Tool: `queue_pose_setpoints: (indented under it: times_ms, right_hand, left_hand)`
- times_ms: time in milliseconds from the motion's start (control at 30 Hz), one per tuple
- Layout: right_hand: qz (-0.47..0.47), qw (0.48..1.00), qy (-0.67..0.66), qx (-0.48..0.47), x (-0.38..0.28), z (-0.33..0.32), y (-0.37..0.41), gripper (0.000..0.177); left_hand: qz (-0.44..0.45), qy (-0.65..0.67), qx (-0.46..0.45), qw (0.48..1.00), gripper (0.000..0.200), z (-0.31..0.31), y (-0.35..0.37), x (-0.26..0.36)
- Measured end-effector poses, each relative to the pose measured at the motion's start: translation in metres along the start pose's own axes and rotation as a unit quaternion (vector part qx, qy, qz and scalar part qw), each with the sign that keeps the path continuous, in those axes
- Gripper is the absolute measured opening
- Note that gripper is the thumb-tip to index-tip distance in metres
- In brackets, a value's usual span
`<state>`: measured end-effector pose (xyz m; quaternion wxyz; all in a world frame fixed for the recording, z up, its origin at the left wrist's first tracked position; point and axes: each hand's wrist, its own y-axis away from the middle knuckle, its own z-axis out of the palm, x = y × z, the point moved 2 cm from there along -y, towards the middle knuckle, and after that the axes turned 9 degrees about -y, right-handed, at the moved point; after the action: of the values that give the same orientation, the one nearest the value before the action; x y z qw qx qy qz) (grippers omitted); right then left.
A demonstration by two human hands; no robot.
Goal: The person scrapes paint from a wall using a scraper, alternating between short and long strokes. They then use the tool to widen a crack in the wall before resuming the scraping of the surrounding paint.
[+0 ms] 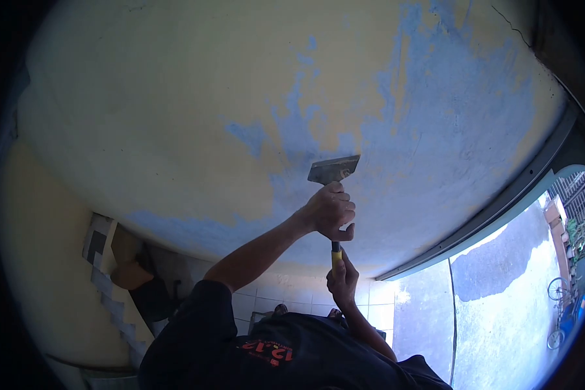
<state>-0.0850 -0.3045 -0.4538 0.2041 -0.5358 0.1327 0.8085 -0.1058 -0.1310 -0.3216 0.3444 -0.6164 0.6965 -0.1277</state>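
A long-handled wall scraper (331,171) has its broad metal blade at the painted wall (175,130), along an edge between cream paint and exposed blue. My left hand (333,211) is closed around the shaft just below the blade. Lower down, my right hand (342,278) grips the yellow and black handle (336,257). Above and to the right of the blade, a large blue patch (461,123) shows with ragged cream edges. Smaller blue streaks run to the left.
White floor tiles (270,292) lie beneath me. At the left are a stair-shaped edge (110,305) and dark objects by the wall. A metal frame (474,224) borders the wall on the right, with a bright paved area (500,331) and a bicycle (556,312) beyond.
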Motion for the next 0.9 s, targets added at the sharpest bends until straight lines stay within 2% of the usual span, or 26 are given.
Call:
queue_pose_setpoints:
  times_ms: [167, 267, 400, 467, 567, 633, 700, 733, 800, 833, 900]
  right_hand:
    - [0.015, 0.999, -0.040, 0.004, 0.002, 0.011, 0.001, 0.065]
    - [-0.001, 1.000, -0.012, 0.014, -0.004, 0.013, -0.003, 0.067]
    - [-0.046, 0.998, 0.013, -0.041, -0.042, 0.017, -0.032, 0.067]
    - [-0.053, 0.998, 0.009, -0.033, -0.037, 0.016, -0.028, 0.066]
    - [-0.068, 0.998, 0.012, -0.006, -0.020, 0.011, -0.009, 0.062]
    - [-0.081, 0.997, 0.015, -0.010, -0.004, 0.006, 0.000, 0.060]
    - [-0.017, 1.000, 0.008, 0.026, 0.002, 0.004, 0.006, 0.059]
    - [-0.013, 1.000, 0.007, 0.027, 0.003, 0.003, 0.005, 0.059]
    - [-0.033, 0.999, 0.027, 0.006, -0.010, 0.009, -0.010, 0.059]
    - [-0.029, 0.999, 0.023, 0.000, -0.019, 0.010, -0.015, 0.065]
    - [-0.042, 0.999, 0.010, -0.016, -0.034, 0.017, -0.022, 0.065]
  left_hand:
    - [0.016, 0.004, -0.009, 1.000, 0.027, -0.004, 0.001, -0.006]
    - [0.014, 0.007, -0.007, 1.000, 0.026, -0.009, -0.003, -0.009]
    - [0.013, -0.046, 0.051, 0.998, 0.026, -0.038, -0.027, -0.033]
    - [0.014, -0.066, 0.072, 0.995, 0.027, -0.043, -0.029, -0.033]
    - [0.031, -0.046, 0.063, 0.996, 0.026, -0.030, -0.018, -0.017]
    - [0.032, 0.000, 0.026, 0.999, 0.027, -0.015, -0.007, 0.002]
    - [0.014, -0.006, 0.021, 1.000, 0.027, -0.003, -0.001, -0.002]
    - [0.001, -0.006, 0.015, 1.000, 0.027, 0.004, 0.004, -0.001]
    - [-0.007, -0.001, -0.007, 1.000, 0.028, -0.008, -0.003, -0.011]
    - [0.000, -0.020, 0.015, 1.000, 0.028, -0.015, -0.009, -0.018]
    - [0.004, -0.048, 0.029, 0.998, 0.029, -0.033, -0.020, -0.027]
